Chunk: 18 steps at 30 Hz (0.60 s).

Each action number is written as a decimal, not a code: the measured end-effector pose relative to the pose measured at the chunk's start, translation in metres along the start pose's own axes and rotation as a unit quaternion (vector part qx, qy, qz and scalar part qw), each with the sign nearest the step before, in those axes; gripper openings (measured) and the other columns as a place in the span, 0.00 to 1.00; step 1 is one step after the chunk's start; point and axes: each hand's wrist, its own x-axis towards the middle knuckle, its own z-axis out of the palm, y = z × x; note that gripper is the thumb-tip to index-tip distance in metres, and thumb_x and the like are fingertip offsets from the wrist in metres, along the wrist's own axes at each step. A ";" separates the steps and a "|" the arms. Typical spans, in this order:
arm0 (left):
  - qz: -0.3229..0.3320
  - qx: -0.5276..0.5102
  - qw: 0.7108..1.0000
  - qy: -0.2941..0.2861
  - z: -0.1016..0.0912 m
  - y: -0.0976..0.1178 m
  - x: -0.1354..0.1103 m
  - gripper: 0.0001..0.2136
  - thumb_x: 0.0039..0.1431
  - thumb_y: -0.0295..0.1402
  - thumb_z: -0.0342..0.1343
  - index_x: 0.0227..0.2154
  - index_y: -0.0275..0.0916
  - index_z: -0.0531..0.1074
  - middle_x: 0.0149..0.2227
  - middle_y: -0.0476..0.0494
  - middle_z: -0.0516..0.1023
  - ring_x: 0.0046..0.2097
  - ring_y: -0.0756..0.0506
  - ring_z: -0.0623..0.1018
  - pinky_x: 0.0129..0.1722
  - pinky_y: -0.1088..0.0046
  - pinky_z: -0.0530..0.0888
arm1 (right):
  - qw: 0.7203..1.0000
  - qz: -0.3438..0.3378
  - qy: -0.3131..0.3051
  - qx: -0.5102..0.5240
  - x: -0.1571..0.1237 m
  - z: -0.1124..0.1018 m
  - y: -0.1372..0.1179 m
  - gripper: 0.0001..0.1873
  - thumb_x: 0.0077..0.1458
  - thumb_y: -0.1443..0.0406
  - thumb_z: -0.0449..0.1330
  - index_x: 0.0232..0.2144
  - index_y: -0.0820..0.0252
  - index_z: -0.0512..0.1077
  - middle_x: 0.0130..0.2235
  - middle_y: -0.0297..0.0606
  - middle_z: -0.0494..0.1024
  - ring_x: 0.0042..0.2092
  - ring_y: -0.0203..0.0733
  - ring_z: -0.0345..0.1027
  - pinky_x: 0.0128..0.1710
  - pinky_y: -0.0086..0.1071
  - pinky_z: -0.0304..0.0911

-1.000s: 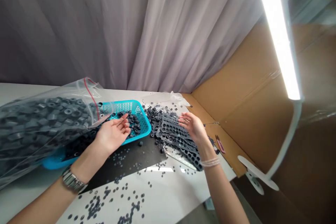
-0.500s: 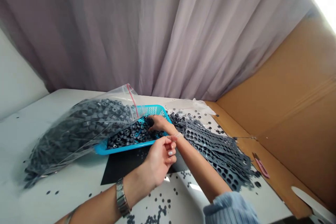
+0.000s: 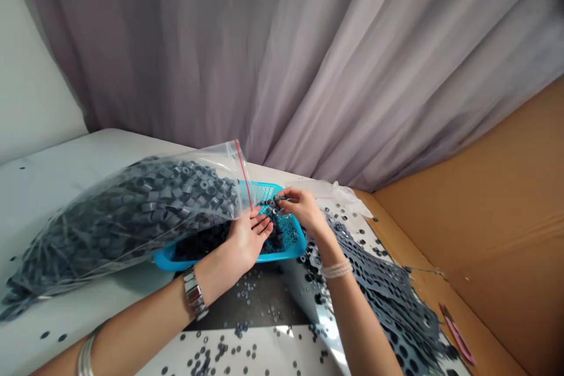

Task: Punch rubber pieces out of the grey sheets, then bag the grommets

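Observation:
My right hand (image 3: pixel 304 210) is over the far right part of the blue plastic basket (image 3: pixel 268 257), its fingertips pinched on a few small dark grey rings (image 3: pixel 275 205). My left hand (image 3: pixel 249 236) is in front of the bag's mouth, palm turned up and fingers apart, with nothing clearly resting in it. Left of my hands lies a large clear zip bag (image 3: pixel 145 202) full of grey ring-shaped pieces, its red-striped mouth over the basket. More dark rings lie in the basket, partly hidden by the bag and my left hand.
Perforated dark sheets (image 3: pixel 379 282) are piled right of the basket, with small dark discs scattered around. Pink-handled snips (image 3: pixel 458 335) lie on cardboard at the right. A dark mat (image 3: pixel 259 302) lies before the basket; a grey curtain (image 3: pixel 220 59) hangs behind.
My right hand has lifted from the basket's contents with rings in its fingertips. My left hand has moved left and up to the bag's mouth, its fingers opening. The view has shifted.

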 end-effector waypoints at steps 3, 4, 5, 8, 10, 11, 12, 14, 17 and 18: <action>0.008 0.009 1.000 0.006 -0.002 0.002 0.003 0.07 0.60 0.26 0.46 0.37 0.38 0.67 0.32 0.39 0.74 0.32 0.45 0.76 0.30 0.68 0.76 | 1.000 0.002 0.004 0.019 -0.011 -0.001 -0.014 0.08 0.48 0.64 0.59 0.32 0.61 0.73 0.33 0.36 0.78 0.30 0.36 0.71 0.31 0.31 0.71; 0.006 0.009 1.000 0.005 -0.002 0.002 0.003 0.07 0.61 0.27 0.46 0.37 0.38 0.68 0.33 0.39 0.74 0.33 0.44 0.76 0.31 0.66 0.76 | 1.000 -0.003 0.005 0.017 -0.015 0.002 -0.020 0.08 0.49 0.65 0.59 0.33 0.61 0.73 0.32 0.36 0.78 0.30 0.37 0.71 0.30 0.31 0.70; 0.002 0.010 1.000 0.001 -0.001 0.002 0.002 0.07 0.61 0.28 0.46 0.36 0.38 0.68 0.33 0.38 0.75 0.33 0.43 0.76 0.31 0.65 0.76 | 1.000 -0.009 -0.011 0.003 -0.019 0.005 -0.026 0.08 0.49 0.66 0.58 0.33 0.60 0.74 0.33 0.36 0.78 0.30 0.36 0.71 0.30 0.31 0.69; -0.001 0.024 0.999 -0.026 0.002 0.002 -0.003 0.09 0.63 0.29 0.44 0.33 0.37 0.69 0.31 0.39 0.75 0.32 0.43 0.76 0.30 0.64 0.76 | 0.995 -0.030 -0.058 -0.080 -0.029 0.014 -0.043 0.12 0.49 0.70 0.58 0.36 0.57 0.76 0.36 0.35 0.79 0.34 0.38 0.71 0.35 0.33 0.68; 0.013 0.030 0.999 -0.040 0.004 0.001 -0.005 0.09 0.63 0.28 0.43 0.31 0.37 0.68 0.29 0.41 0.75 0.30 0.45 0.76 0.28 0.67 0.76 | 0.991 -0.040 -0.074 -0.106 -0.034 0.016 -0.053 0.13 0.48 0.70 0.59 0.38 0.56 0.77 0.37 0.35 0.79 0.35 0.38 0.70 0.38 0.35 0.67; 0.018 0.032 0.999 -0.041 0.005 0.001 -0.006 0.09 0.63 0.27 0.43 0.30 0.37 0.67 0.28 0.42 0.75 0.29 0.46 0.76 0.27 0.69 0.75 | 0.991 -0.037 -0.079 -0.105 -0.036 0.015 -0.056 0.14 0.48 0.70 0.60 0.39 0.56 0.77 0.39 0.35 0.80 0.35 0.38 0.70 0.39 0.36 0.67; 0.019 0.032 0.999 -0.038 0.005 0.000 -0.007 0.09 0.63 0.27 0.44 0.30 0.37 0.67 0.27 0.43 0.74 0.28 0.46 0.75 0.26 0.70 0.75 | 0.991 -0.029 -0.083 -0.098 -0.038 0.013 -0.058 0.15 0.48 0.70 0.60 0.40 0.55 0.77 0.40 0.35 0.80 0.35 0.38 0.70 0.40 0.37 0.68; 0.005 0.037 0.999 -0.028 0.006 -0.001 -0.007 0.08 0.62 0.27 0.45 0.30 0.36 0.67 0.27 0.43 0.74 0.27 0.47 0.75 0.25 0.70 0.75 | 0.993 -0.013 -0.092 -0.075 -0.041 0.005 -0.059 0.16 0.48 0.70 0.61 0.41 0.54 0.77 0.44 0.35 0.79 0.37 0.39 0.71 0.42 0.39 0.69; -0.009 0.044 0.999 -0.002 0.008 -0.002 -0.007 0.07 0.62 0.26 0.45 0.32 0.35 0.68 0.29 0.40 0.76 0.29 0.46 0.76 0.30 0.66 0.78 | 0.995 -0.001 -0.093 -0.036 -0.044 -0.008 -0.055 0.16 0.50 0.70 0.60 0.42 0.54 0.76 0.46 0.37 0.79 0.42 0.42 0.73 0.45 0.41 0.70; -0.008 0.040 0.999 0.007 0.009 -0.002 -0.007 0.07 0.61 0.25 0.46 0.32 0.35 0.68 0.29 0.40 0.76 0.30 0.46 0.77 0.32 0.65 0.79 | 0.996 0.001 -0.089 -0.026 -0.045 -0.011 -0.052 0.16 0.50 0.70 0.59 0.43 0.54 0.76 0.46 0.37 0.79 0.43 0.42 0.73 0.46 0.41 0.70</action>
